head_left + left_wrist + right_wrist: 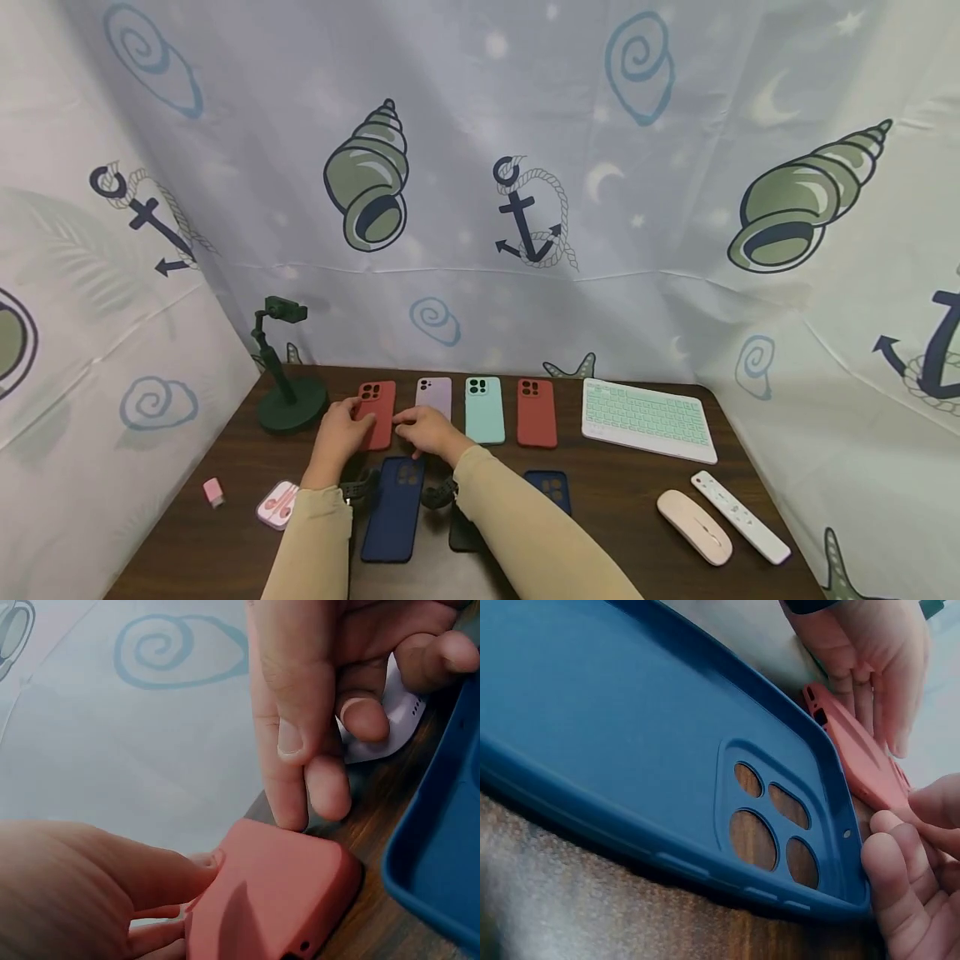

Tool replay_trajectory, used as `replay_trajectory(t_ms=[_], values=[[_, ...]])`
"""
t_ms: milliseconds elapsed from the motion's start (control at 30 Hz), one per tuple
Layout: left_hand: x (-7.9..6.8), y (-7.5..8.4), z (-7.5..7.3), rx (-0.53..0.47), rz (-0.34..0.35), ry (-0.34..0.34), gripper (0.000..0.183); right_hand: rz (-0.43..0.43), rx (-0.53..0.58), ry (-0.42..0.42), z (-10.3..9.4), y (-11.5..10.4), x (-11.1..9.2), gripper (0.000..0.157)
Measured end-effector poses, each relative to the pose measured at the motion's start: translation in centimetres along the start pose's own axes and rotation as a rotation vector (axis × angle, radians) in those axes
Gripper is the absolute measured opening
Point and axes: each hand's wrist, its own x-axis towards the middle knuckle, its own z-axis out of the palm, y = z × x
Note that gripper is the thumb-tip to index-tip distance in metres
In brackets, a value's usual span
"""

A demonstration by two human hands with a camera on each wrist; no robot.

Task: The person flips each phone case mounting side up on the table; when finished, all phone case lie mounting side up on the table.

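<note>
Red phone case (385,421) lies at the back left of the table (176,542), left of a purple case (436,395). Your left hand (342,432) pinches its left edge; your right hand (432,432), loosely curved and ungripping, is at its right edge, contact unclear.

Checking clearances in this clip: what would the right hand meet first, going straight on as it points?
Probably the red phone case by the left hand: the right hand points at its right side, though any existing contact is unclear.
</note>
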Motion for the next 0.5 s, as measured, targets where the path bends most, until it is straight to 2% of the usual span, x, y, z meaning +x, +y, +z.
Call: replay_trajectory(t_ms=[500], values=[[0.11,0.59,0.33,0.079,0.035,-0.053,0.074,-0.029,0.133,0.009,-0.18,0.45,-0.12,0.030]])
